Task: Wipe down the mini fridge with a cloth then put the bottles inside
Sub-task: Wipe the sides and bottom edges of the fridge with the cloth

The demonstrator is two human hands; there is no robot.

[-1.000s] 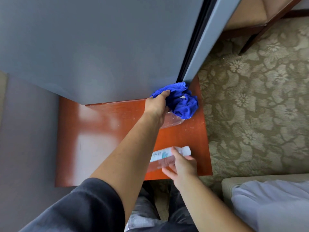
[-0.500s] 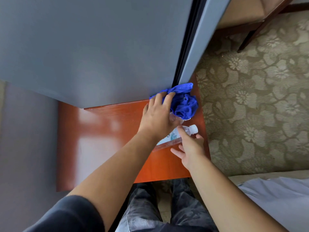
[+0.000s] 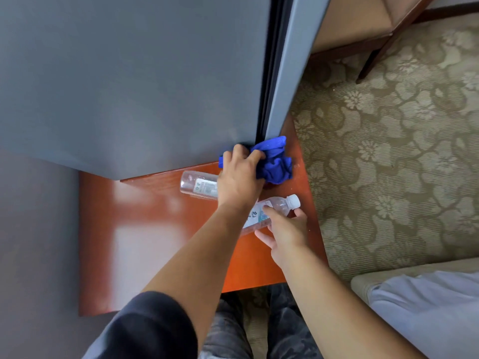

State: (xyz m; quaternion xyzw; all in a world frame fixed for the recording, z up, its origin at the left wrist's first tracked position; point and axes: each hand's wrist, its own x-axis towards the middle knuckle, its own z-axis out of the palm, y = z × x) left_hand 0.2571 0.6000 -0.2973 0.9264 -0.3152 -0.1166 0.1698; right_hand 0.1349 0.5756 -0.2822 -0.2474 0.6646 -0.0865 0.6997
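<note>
The grey mini fridge [image 3: 134, 81] stands on a reddish wooden table [image 3: 145, 237], seen from above, its door [image 3: 290, 73] closed on the right side. My left hand [image 3: 239, 177] grips a crumpled blue cloth [image 3: 274, 161] at the fridge's near right corner. A clear bottle [image 3: 198, 186] lies on its side under that hand, partly hidden by it. My right hand [image 3: 285, 230] holds a second clear bottle [image 3: 274, 207] with a white cap and a blue-and-white label, lying near the table's right edge.
Patterned carpet [image 3: 388, 164] lies to the right of the table. A wooden chair [image 3: 375, 35] stands at the upper right. A cushioned seat with white fabric [image 3: 427, 307] is at the lower right. My knees show below the table's front edge.
My right hand brought the labelled bottle from the table's front edge up toward the cloth. My left hand closed over the cloth, and the other bottle now shows to its left.
</note>
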